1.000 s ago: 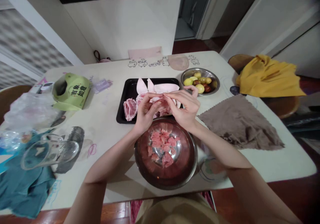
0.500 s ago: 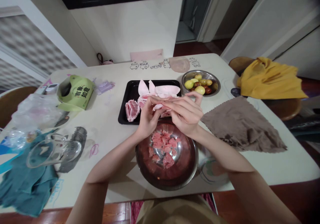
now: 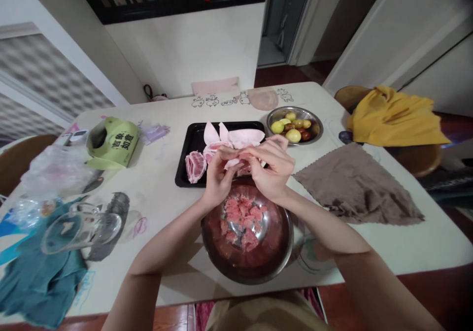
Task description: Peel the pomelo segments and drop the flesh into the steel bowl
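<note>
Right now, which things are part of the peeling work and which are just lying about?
In use: left hand, right hand, pomelo segment, steel bowl of flesh, black tray.
Lying about: brown cloth, fruit bowl, glass jug, green box.

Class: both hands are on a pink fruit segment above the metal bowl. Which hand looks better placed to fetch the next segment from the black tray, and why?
Probably the left hand: the peeled segment lies at the left end of the black tray, nearer it than the right hand.

2 bare hands, the left hand (image 3: 218,181) and right hand (image 3: 273,171), meet on 1 pink grapefruit segment (image 3: 236,162). Just below the grip: 1 large steel bowl (image 3: 283,252). Behind it: 1 black rectangular tray (image 3: 186,148), 1 small steel fruit bowl (image 3: 316,126). Right: 1 brown cloth (image 3: 354,185).
</note>
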The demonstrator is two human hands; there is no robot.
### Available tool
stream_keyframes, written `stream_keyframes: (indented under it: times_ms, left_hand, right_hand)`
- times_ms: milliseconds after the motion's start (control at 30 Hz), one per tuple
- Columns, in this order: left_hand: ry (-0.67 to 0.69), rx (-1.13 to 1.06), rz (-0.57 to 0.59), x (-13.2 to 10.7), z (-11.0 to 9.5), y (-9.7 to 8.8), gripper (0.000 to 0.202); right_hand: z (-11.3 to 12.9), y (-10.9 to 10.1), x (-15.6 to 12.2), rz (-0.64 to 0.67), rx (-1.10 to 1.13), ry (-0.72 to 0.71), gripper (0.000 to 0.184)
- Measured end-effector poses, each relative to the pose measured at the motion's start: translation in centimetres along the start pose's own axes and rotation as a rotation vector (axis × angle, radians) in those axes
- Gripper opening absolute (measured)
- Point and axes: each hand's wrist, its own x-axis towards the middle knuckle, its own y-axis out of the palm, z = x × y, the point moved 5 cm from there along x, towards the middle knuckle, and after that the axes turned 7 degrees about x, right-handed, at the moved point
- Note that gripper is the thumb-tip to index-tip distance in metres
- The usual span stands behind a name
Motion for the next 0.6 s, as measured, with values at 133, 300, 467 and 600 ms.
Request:
stream_keyframes:
  times_ms: [133, 300, 467, 600]
  left_hand:
    - [0.024, -0.022, -0.002, 0.2, -0.2, -0.1, 0.016]
    - [0.020, -0.070, 0.002, 0.8, -0.7, -0.2, 0.020]
    - [0.027, -0.091, -0.004, 0.9, -0.5, -0.5, 0.021]
    - [-0.004, -0.083, -0.043, 0.8, -0.2, -0.9, 0.020]
  right_hand:
    - [-0.4, -0.2, 0.7, 0.006, 0.048, 0.094, 0.020]
    - [-1.0, -0.8, 1.2, -0.035, 0.063, 0.149, 0.015]
    - [-2.1, -1.1, 1.3, -0.086, -0.003, 0.092, 0.016]
    - [-2.8, -1.1, 1.4, -0.101, -0.034, 0.037, 0.019]
